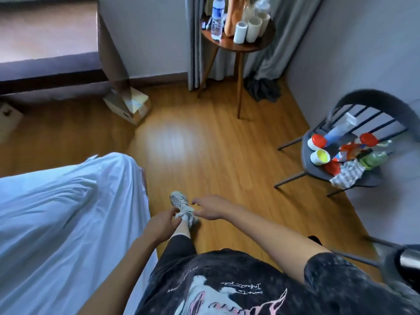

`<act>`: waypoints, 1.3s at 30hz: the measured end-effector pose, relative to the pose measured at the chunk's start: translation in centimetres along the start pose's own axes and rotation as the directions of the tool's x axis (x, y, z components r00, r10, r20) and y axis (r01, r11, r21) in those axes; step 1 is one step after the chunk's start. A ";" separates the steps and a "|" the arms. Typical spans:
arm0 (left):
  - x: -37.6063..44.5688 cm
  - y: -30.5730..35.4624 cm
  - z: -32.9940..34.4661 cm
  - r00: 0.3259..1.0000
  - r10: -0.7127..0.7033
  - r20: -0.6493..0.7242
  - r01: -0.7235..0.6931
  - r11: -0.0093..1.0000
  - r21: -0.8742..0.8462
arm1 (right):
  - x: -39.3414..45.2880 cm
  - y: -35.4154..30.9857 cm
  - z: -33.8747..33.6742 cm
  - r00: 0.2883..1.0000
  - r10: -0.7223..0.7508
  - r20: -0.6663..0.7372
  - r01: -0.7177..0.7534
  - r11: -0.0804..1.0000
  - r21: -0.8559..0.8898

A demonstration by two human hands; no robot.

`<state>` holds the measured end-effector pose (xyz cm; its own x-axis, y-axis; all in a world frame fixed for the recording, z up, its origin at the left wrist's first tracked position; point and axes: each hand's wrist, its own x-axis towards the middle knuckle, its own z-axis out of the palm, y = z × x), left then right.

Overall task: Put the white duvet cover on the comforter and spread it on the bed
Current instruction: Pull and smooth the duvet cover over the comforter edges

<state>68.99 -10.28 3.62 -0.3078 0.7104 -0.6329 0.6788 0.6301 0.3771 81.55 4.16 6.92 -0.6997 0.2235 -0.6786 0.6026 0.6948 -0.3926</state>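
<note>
Holding nothing, fingers loosely spread on left hand [162, 221] and right hand [210, 208], with white bedding [68, 201] lying leftward, nearer the left.

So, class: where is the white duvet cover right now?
In the head view, the white duvet cover lies rumpled on the bed at lower left, beside the left hand.

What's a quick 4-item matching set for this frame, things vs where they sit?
Things:
1. water bottle
2. cardboard box
3. yellow-lidded jar
4. white bedding

Places:
A. on the grey chair
B. on the bed, left of the person
C. on the round side table
D. on the floor by the far wall

Pairs: 1-C, 2-D, 3-A, 4-B
</note>
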 end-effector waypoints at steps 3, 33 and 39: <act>7.0 -0.7 -5.8 1.000 0.011 -0.020 -0.012 0.999 -0.043 | 6.8 0.6 -6.7 1.000 0.022 0.001 -0.022 0.999 -0.033; 33.1 -21.2 -43.8 0.607 -0.794 -0.030 0.448 0.373 -0.812 | 61.1 -28.1 -48.1 0.703 -0.342 0.624 0.706 0.438 -0.556; 31.6 -25.9 -44.8 0.414 -0.905 0.102 0.395 0.078 -0.916 | 65.1 -38.8 -45.5 0.541 -0.316 0.779 0.841 0.191 -0.506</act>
<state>11.76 9.90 4.13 -0.6737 -0.3081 -0.6717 -0.6792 0.6164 0.3985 -4.83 22.89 6.17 -0.2699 -0.6315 -0.7269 -0.6676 0.6667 -0.3313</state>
